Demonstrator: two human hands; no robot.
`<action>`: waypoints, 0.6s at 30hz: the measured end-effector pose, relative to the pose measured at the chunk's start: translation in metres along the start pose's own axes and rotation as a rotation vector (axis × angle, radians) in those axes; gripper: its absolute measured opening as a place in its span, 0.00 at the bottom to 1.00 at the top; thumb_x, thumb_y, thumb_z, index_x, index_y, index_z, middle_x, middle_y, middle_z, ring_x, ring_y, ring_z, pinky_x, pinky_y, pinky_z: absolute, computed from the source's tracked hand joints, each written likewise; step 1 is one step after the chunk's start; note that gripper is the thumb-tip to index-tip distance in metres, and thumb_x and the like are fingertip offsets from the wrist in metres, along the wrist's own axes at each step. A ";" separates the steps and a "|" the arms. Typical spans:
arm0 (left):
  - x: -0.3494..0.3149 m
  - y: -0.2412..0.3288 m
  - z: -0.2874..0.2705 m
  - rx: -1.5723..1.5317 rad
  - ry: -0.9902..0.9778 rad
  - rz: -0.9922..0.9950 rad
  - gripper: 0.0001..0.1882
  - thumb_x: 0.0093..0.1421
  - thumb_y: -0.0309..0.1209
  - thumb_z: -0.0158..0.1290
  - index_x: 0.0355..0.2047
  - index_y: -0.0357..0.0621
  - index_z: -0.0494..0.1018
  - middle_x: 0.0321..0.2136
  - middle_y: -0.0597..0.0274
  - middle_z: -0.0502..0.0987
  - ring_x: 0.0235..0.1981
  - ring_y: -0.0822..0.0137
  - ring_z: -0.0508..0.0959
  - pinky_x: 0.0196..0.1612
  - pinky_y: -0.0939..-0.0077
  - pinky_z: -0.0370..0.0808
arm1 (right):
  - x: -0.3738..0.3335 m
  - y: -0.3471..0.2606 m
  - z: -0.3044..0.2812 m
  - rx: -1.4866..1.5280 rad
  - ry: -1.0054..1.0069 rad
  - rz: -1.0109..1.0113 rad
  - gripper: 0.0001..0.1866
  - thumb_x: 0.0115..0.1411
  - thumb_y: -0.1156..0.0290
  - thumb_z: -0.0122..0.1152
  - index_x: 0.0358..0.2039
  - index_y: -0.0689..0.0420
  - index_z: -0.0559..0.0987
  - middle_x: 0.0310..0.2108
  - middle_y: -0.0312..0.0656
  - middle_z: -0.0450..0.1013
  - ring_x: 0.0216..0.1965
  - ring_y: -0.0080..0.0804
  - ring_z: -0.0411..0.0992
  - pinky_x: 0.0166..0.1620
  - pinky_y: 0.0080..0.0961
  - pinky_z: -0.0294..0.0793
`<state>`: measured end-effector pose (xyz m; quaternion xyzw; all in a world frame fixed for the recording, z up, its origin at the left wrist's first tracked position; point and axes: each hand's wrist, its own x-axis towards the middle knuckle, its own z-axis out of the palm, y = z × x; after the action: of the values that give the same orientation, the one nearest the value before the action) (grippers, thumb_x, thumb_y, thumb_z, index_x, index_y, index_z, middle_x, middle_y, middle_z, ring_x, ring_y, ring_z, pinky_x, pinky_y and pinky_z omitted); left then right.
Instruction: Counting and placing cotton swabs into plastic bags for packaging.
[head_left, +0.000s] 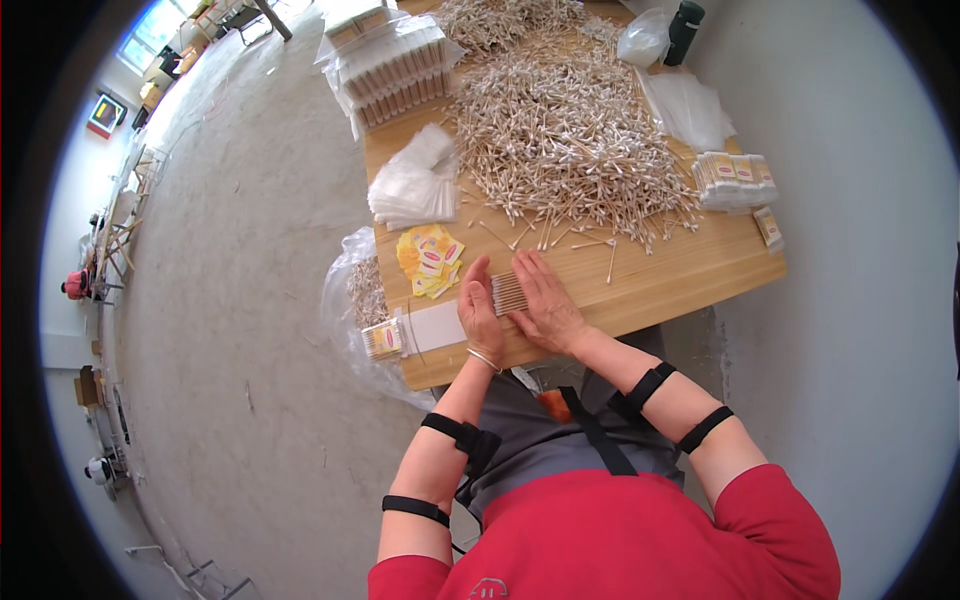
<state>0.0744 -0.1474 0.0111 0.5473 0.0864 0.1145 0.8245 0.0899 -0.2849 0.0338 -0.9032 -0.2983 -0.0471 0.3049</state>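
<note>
A neat row of cotton swabs [508, 294] lies between my hands at the near edge of the wooden table. My left hand [480, 312] stands on its side against the row's left end, its fingers held together. From the right, my right hand [548, 308] presses on the row, fingers extended along the far side and thumb at the near side. Left of my left hand is a flat white strip [436, 328]. A small filled packet of swabs [382, 340] sits past the strip at the table's left corner. Printed yellow cards [430, 260] lie loosely piled just beyond.
A large heap of loose swabs [570, 130] covers the far middle of the table. Stacked packs [390, 75] and clear bags [415, 180] stand at left. Filled packets [735, 180], more bags [690, 108] and a dark bottle [684, 32] line the right. A plastic sack [345, 325] hangs at the left edge.
</note>
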 end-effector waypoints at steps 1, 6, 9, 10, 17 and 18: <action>0.001 -0.001 -0.004 -0.008 0.000 0.010 0.27 0.70 0.43 0.35 0.59 0.32 0.59 0.59 0.53 0.62 0.63 0.63 0.59 0.66 0.68 0.52 | 0.000 0.001 0.001 0.105 0.041 0.012 0.39 0.54 0.66 0.60 0.62 0.65 0.54 0.64 0.57 0.50 0.66 0.54 0.47 0.67 0.41 0.47; 0.001 -0.007 -0.006 0.019 0.006 0.044 0.27 0.70 0.44 0.35 0.59 0.32 0.58 0.59 0.53 0.62 0.62 0.64 0.59 0.66 0.69 0.52 | 0.011 0.006 0.005 0.649 0.276 0.284 0.31 0.58 0.70 0.51 0.61 0.65 0.58 0.63 0.56 0.54 0.66 0.51 0.51 0.67 0.36 0.48; 0.002 -0.008 -0.006 0.030 0.004 0.059 0.28 0.70 0.44 0.34 0.59 0.32 0.58 0.59 0.53 0.62 0.62 0.64 0.59 0.66 0.70 0.52 | 0.019 0.002 0.012 0.829 0.344 0.359 0.28 0.59 0.72 0.47 0.60 0.66 0.60 0.62 0.56 0.55 0.65 0.49 0.52 0.66 0.33 0.48; 0.002 -0.008 -0.007 0.047 -0.012 0.068 0.28 0.70 0.44 0.34 0.59 0.32 0.58 0.59 0.53 0.62 0.62 0.64 0.60 0.66 0.70 0.52 | 0.020 -0.001 0.014 0.822 0.302 0.330 0.28 0.60 0.72 0.47 0.60 0.66 0.59 0.63 0.56 0.55 0.65 0.49 0.52 0.67 0.33 0.47; -0.001 -0.006 -0.003 0.018 0.025 0.029 0.28 0.71 0.44 0.34 0.59 0.31 0.59 0.60 0.52 0.62 0.62 0.63 0.59 0.66 0.70 0.51 | 0.003 -0.004 0.008 -0.045 0.123 0.104 0.38 0.60 0.59 0.52 0.62 0.70 0.53 0.65 0.60 0.48 0.68 0.53 0.42 0.68 0.42 0.42; -0.002 -0.005 -0.004 0.016 0.027 0.028 0.28 0.71 0.44 0.34 0.59 0.31 0.59 0.60 0.52 0.62 0.62 0.63 0.59 0.66 0.70 0.51 | -0.001 -0.006 0.007 -0.045 0.120 0.104 0.38 0.60 0.59 0.52 0.62 0.70 0.53 0.65 0.60 0.48 0.68 0.53 0.42 0.68 0.42 0.42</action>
<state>0.0718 -0.1465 0.0049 0.5536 0.0908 0.1326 0.8171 0.0846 -0.2778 0.0313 -0.9198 -0.2309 -0.0920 0.3037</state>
